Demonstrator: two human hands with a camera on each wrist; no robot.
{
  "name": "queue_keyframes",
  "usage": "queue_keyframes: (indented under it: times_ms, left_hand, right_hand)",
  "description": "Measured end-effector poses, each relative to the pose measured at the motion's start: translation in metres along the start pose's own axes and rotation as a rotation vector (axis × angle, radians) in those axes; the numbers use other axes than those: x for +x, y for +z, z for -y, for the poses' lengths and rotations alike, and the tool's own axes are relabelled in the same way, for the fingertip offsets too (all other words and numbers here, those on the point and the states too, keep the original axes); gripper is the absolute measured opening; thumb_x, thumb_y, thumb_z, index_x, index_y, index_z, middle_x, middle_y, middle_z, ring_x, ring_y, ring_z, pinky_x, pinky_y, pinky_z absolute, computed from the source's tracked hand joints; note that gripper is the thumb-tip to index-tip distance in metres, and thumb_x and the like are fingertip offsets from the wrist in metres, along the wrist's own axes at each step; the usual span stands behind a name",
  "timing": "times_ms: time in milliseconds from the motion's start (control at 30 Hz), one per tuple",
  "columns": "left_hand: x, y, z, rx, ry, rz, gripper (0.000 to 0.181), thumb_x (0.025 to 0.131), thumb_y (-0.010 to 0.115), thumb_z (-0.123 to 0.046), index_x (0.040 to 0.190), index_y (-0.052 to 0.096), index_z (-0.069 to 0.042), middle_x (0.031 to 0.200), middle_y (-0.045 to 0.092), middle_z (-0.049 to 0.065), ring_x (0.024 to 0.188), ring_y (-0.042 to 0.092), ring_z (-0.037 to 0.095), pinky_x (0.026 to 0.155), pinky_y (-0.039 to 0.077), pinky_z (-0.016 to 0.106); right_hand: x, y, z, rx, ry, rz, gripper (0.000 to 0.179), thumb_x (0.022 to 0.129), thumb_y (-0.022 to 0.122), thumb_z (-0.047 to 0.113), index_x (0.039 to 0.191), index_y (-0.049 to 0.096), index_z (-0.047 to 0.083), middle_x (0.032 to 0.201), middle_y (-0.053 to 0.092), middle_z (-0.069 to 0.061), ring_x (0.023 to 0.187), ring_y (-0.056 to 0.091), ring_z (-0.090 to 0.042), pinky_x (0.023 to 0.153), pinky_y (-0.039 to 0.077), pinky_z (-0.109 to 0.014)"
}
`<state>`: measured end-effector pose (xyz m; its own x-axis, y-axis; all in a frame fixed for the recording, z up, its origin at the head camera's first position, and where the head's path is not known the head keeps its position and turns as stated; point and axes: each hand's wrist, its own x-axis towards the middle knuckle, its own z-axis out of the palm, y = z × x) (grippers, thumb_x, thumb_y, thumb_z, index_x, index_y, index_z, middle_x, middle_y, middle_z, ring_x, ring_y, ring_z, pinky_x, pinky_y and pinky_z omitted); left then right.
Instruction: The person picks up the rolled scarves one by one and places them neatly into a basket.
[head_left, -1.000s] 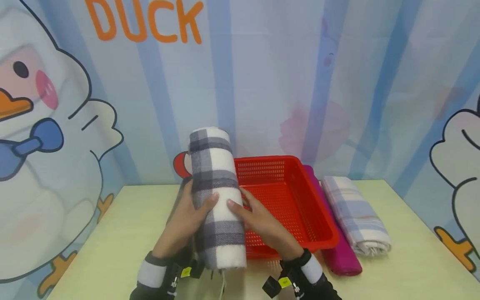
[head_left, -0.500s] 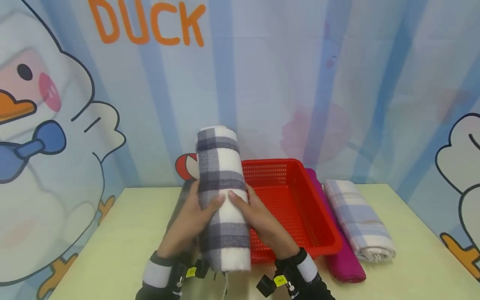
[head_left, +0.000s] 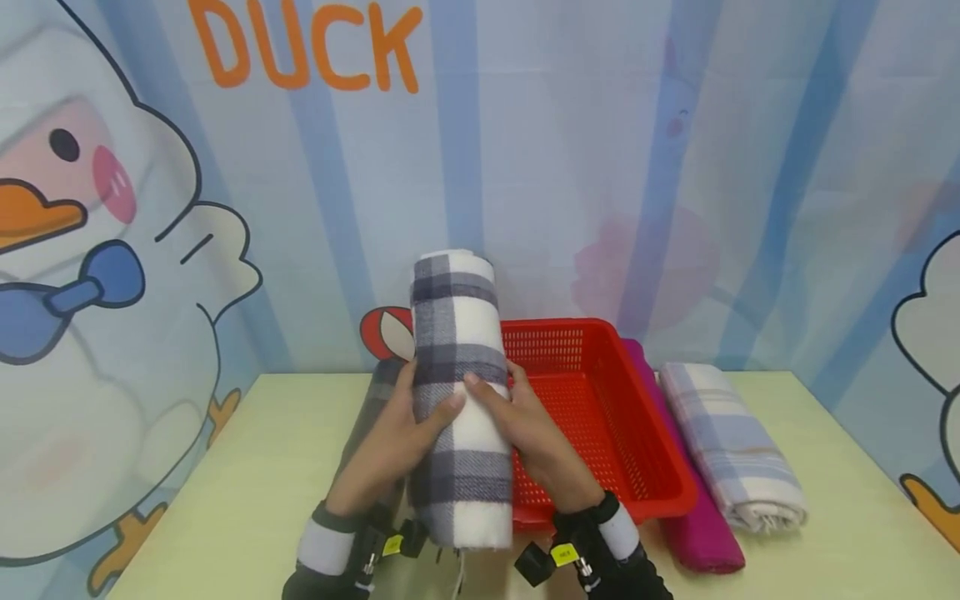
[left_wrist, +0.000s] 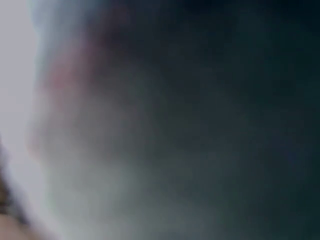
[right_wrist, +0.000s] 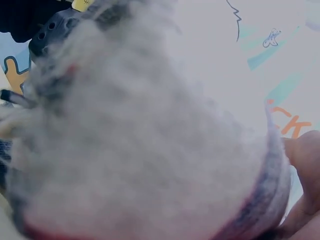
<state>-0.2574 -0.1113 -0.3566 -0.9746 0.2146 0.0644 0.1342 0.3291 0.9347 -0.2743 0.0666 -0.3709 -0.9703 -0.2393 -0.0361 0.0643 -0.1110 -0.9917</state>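
A rolled checked blanket [head_left: 461, 333], white and grey-blue, stands steeply between both hands in the head view, its top leaning slightly left. The left hand [head_left: 401, 433] holds its left side, thumb across the front. From the right side the right hand [head_left: 536, 437] grips it, thumb also on the front; the fingers behind are hidden. In the right wrist view the white cloth of the blanket [right_wrist: 140, 135] fills most of the picture, with part of the right hand [right_wrist: 305, 175] at the edge. The left wrist view is dark and blurred.
A red plastic basket [head_left: 678, 492] sits behind and right of the blanket. Left of it lies a dark grey roll [head_left: 375, 400], partly covered by the left arm. A magenta roll [head_left: 701, 533] and a pale blue-and-white plaid roll [head_left: 731, 442] lie on the table [head_left: 247, 467] at right.
The head view has swung slightly left, shifting everything rightward in the picture. The blanket's top has tipped a little right, so the roll stands more upright; both hands keep hold of it.
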Motion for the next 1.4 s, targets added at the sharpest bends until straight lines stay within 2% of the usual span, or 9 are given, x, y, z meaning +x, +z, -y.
queue_keyframes:
  times_ms: [333, 833, 1100, 1400]
  left_hand:
    - [0.005, 0.002, -0.003, 0.002, -0.013, 0.026, 0.087, 0.093, 0.062, -0.053, 0.157, 0.008, -0.031, 0.144, 0.044, 0.014, 0.124, 0.055, 0.034, 0.098, 0.049, 0.051]
    - [0.008, 0.007, -0.006, -0.007, -0.028, 0.048, 0.086, 0.092, 0.063, -0.053, 0.156, 0.010, -0.032, 0.145, 0.043, 0.013, 0.125, 0.054, 0.034, 0.097, 0.049, 0.051]
    - [0.009, 0.011, -0.005, -0.012, -0.039, 0.063, 0.086, 0.092, 0.062, -0.055, 0.156, 0.010, -0.033, 0.148, 0.041, 0.012, 0.128, 0.051, 0.034, 0.099, 0.048, 0.053]
    - [0.010, 0.014, -0.005, -0.028, 0.006, 0.113, 0.083, 0.094, 0.061, -0.051, 0.156, 0.006, -0.041, 0.149, 0.039, 0.008, 0.127, 0.053, 0.031, 0.098, 0.048, 0.047]
  right_hand:
    - [0.001, -0.003, 0.003, -0.019, 0.000, -0.037, 0.079, 0.093, 0.066, 0.044, 0.152, 0.018, 0.021, 0.137, 0.047, -0.017, 0.109, 0.062, -0.028, 0.087, 0.055, -0.037]
    - [0.000, -0.009, 0.003, 0.064, -0.011, -0.031, 0.075, 0.094, 0.066, 0.039, 0.150, 0.019, 0.025, 0.135, 0.048, -0.016, 0.105, 0.063, -0.027, 0.084, 0.056, -0.037]
    - [0.000, -0.013, 0.004, 0.069, 0.006, -0.072, 0.076, 0.093, 0.067, 0.040, 0.151, 0.019, 0.025, 0.138, 0.047, -0.014, 0.113, 0.060, -0.029, 0.088, 0.054, -0.038]
    - [-0.001, -0.021, 0.006, 0.098, -0.015, -0.085, 0.074, 0.095, 0.066, 0.035, 0.152, 0.020, 0.027, 0.136, 0.050, -0.015, 0.109, 0.063, -0.028, 0.088, 0.055, -0.038]
